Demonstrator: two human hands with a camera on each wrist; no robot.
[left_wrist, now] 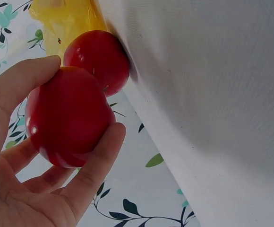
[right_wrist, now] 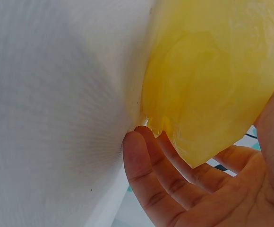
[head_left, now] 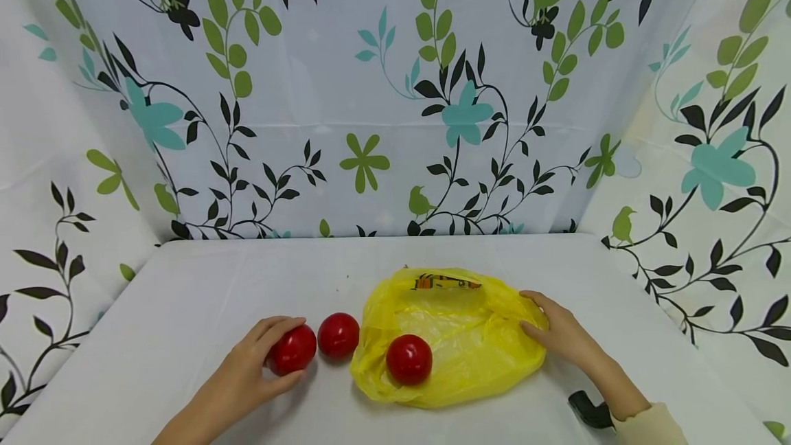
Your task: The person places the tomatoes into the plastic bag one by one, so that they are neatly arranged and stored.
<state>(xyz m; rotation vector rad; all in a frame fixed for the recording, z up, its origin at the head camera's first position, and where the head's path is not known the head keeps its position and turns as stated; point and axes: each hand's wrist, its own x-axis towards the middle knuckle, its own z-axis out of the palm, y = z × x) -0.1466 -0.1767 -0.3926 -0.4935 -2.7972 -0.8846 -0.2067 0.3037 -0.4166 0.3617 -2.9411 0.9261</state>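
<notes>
My left hand grips a shiny red apple at the table's left middle, thumb on one side and fingers on the other. Just beyond it a second red apple rests on the table, beside the bag. In the left wrist view the held apple overlaps that other apple. A third apple lies at the front left of a crumpled yellow plastic bag. At the bag's right edge my right hand holds the plastic between thumb and curled fingers.
A white cloth covers the table. Patterned curtains with leaves and birds hang behind and at both sides. A black curved object lies by my right wrist, partly hidden by it.
</notes>
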